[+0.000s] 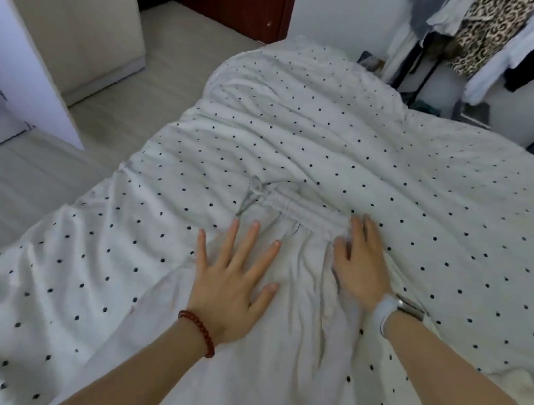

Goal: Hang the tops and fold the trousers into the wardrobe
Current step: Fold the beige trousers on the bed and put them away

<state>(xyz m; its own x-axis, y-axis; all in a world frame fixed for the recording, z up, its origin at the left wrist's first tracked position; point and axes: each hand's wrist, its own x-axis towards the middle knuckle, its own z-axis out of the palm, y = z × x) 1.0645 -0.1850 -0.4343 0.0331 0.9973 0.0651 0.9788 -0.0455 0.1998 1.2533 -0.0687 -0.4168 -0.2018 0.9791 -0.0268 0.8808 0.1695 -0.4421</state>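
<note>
Left hand (231, 289): fingers spread flat, pressing the trousers (281, 308).
Right hand (358, 268): fingers straight, resting beside the waistband (299, 211).
Trousers: pale, lying flat on the dotted quilt (403, 160), drawstring end away from the person.

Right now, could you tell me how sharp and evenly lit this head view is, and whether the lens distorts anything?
In the head view, light is soft and even, with no glare; the left hand on the pale trousers is fairly sharp, the right hand slightly motion-blurred; the hanging clothes at the top right are smeared, and the wide lens bows the bed edge.
</note>
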